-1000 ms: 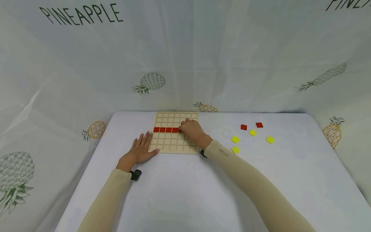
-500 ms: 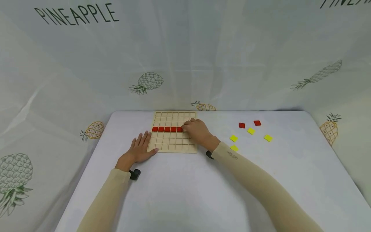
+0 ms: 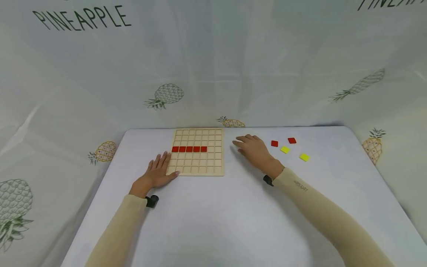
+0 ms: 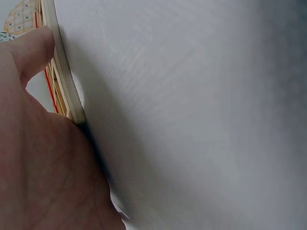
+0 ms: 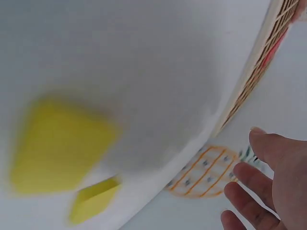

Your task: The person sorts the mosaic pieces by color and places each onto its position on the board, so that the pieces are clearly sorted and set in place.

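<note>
White desk (image 3: 207, 222): right hand (image 3: 254, 150) withdrawn from pale wooden grid board (image 3: 195, 170), fingers apart, empty; five red square tiles (image 3: 189, 149) lie in row, last seemingly released. Left hand (image 3: 155, 176) touches board's near-left corner, fingers apart.

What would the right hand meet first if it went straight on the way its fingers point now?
Most likely the right edge of the grid board, toward its far corner. Depth is unclear: the right hand looks raised off the table, so it might pass over.

Right hand (image 3: 254, 150) now off the gridded board (image 3: 195, 162), nearer the loose red tiles (image 3: 274, 143)
</note>
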The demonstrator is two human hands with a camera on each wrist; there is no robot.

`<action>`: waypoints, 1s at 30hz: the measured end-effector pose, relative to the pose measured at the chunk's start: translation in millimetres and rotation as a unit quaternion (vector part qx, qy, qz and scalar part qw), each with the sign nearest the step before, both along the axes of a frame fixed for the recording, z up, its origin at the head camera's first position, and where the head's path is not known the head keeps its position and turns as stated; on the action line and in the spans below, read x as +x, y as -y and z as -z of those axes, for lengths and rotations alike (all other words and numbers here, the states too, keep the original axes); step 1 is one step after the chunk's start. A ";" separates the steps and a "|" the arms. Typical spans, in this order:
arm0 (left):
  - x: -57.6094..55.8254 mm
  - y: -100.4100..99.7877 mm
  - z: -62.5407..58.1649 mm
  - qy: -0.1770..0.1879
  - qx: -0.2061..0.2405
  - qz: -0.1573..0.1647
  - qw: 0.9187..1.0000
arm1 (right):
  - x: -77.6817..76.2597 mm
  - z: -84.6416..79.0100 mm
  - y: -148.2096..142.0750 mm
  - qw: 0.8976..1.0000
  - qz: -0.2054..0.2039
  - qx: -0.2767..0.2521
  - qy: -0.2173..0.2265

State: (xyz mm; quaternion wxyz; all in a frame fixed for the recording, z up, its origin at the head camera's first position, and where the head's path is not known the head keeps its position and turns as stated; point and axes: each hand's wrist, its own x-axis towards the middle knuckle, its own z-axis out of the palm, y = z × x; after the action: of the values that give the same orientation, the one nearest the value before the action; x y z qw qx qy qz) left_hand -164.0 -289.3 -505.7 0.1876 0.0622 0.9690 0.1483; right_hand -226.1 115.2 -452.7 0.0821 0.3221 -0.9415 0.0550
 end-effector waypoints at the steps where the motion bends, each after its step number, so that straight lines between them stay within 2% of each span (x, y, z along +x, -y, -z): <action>1: 0.2 0.9 0.3 0.001 -0.005 0.001 1.000 | 0.8 0.7 -6.5 1.000 0.002 -0.002 -0.001; 9: 2.7 4.9 -0.7 -0.001 0.004 0.001 1.000 | 3.0 10.3 -52.2 1.000 0.016 -0.011 -0.014; 18: 3.3 4.5 -2.1 -0.005 0.006 0.005 1.000 | -1.8 18.1 -92.4 0.999 0.045 -0.008 -0.012; 24: 2.3 2.9 -1.2 -0.006 0.004 0.006 1.000 | -4.9 19.7 -111.3 0.998 0.048 -0.024 -0.026; 30: 1.7 0.3 -2.4 0.000 0.008 0.005 1.000 | -8.8 20.8 -123.1 0.998 0.056 -0.011 -0.023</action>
State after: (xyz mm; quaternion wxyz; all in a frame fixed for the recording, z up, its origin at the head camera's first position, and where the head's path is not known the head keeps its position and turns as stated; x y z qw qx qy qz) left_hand -162.3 -289.5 -503.3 0.1874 0.0685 0.9676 0.1549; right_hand -234.9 238.4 -473.5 0.1101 0.2686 -0.9554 0.0535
